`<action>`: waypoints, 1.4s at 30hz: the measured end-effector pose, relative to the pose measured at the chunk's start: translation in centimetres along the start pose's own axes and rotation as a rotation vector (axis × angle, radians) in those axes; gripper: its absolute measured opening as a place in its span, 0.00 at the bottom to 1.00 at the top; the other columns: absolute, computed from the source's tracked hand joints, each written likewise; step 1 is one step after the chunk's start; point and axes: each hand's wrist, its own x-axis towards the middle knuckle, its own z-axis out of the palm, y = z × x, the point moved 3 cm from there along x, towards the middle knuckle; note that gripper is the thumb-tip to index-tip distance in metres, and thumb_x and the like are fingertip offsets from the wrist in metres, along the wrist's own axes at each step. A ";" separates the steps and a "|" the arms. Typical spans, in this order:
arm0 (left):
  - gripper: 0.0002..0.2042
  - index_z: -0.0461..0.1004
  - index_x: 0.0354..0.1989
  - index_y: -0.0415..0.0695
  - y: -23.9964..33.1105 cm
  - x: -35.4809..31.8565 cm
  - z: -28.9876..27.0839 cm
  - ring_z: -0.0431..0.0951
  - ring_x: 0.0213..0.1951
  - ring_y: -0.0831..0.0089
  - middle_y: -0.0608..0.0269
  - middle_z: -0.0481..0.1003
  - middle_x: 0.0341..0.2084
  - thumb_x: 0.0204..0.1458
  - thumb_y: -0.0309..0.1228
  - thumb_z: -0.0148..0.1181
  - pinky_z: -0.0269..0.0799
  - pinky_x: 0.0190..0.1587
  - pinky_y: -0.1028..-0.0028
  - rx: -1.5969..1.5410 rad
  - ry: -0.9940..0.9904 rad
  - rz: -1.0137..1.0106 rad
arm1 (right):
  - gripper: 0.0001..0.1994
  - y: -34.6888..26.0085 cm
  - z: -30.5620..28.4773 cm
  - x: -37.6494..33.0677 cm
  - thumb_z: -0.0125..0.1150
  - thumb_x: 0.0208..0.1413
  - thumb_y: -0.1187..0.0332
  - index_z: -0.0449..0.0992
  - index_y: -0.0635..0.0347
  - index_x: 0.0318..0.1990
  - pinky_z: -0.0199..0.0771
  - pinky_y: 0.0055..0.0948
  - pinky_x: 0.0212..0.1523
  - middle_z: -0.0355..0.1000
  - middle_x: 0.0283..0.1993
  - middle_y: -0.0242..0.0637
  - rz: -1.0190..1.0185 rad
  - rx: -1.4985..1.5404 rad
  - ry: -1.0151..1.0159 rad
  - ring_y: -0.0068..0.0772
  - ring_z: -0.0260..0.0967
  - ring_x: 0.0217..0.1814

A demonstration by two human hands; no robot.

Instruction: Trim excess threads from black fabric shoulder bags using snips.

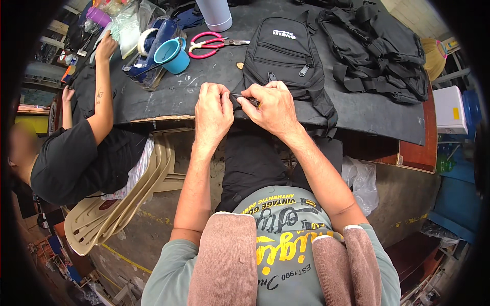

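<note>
A small black sling bag (283,48) with zipped pockets lies at the table's front edge, a strap (322,109) hanging off its right side. Just left of its lower end, my left hand (213,112) is closed, its fingertips pinched on a bit of black strap or fabric. My right hand (274,108) is closed close beside it, around a small dark object with a yellowish part (253,102); its kind is mostly hidden by the fingers. A short dark stretch of material seems to run between both hands.
Red-handled scissors (206,45), a blue cup (173,56), a tape dispenser (143,69) and a pale tumbler (215,15) stand beyond my hands. More black bags (377,51) lie right. At left a co-worker (84,158) sits on stacked plastic chairs (117,214), reaching over the table.
</note>
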 end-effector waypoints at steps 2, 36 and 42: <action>0.04 0.76 0.45 0.35 0.1 0.0 0.0 0.82 0.42 0.44 0.47 0.76 0.42 0.67 0.21 0.65 0.79 0.46 0.50 -0.007 -0.006 -0.009 | 0.11 0.0 0.0 0.0 0.85 0.59 0.60 0.89 0.53 0.39 0.75 0.38 0.48 0.84 0.28 0.29 0.000 0.008 0.008 0.38 0.78 0.31; 0.09 0.78 0.34 0.49 16.8 11.0 -7.2 0.82 0.33 0.57 0.63 0.79 0.31 0.53 0.29 0.76 0.72 0.37 0.59 0.281 0.515 0.538 | 0.15 1.0 -13.1 0.8 0.64 0.82 0.59 0.77 0.61 0.63 0.83 0.26 0.54 0.64 0.35 0.18 0.384 0.955 0.463 0.10 0.59 0.33; 0.11 0.77 0.33 0.49 18.9 -1.5 -0.1 0.82 0.37 0.59 0.61 0.74 0.30 0.51 0.29 0.78 0.70 0.40 0.59 0.255 -0.020 0.506 | 0.13 2.8 -14.2 -3.6 0.72 0.76 0.63 0.73 0.58 0.53 0.74 0.27 0.39 0.62 0.33 0.20 0.678 0.653 0.340 0.12 0.57 0.33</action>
